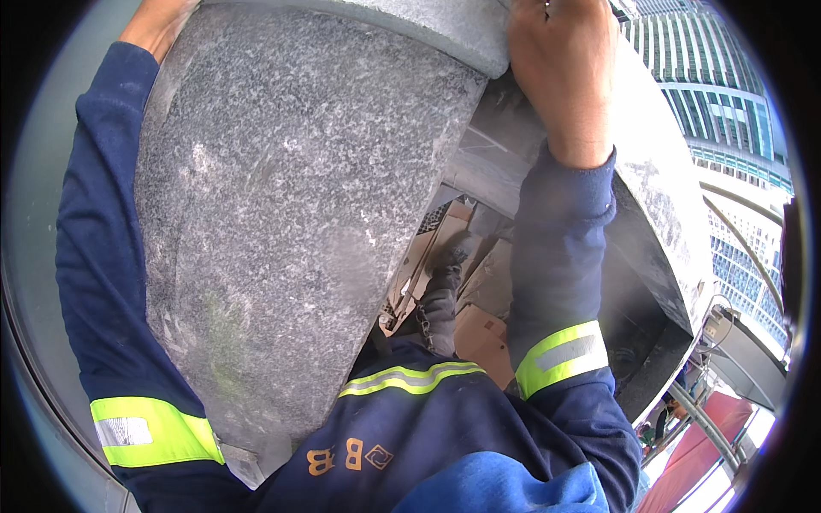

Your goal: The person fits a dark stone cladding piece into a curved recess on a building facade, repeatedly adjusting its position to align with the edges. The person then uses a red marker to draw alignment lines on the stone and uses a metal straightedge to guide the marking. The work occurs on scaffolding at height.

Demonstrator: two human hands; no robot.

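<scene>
A large grey speckled stone panel point(299, 171) stands in front of me, dusty and scuffed. Across its top edge runs a paler grey stone piece point(428, 26). My left hand point(160, 26) is up at the panel's far left corner; its fingers are cut off by the picture's edge. At the right end of the pale piece, my right hand point(566, 73) is closed, knuckles upward. A tiny shiny metal bit shows at its fingers, too small to name. Whatever else the right hand grips is hidden.
Right of the panel is a gap with a metal beam point(483, 178), and cardboard point(481, 338) lies below by my leg point(440, 308). Another stone panel point(663, 179) stands on the right. Beyond are poles point(705, 423), a red sheet point(701, 449) and tall buildings point(710, 77).
</scene>
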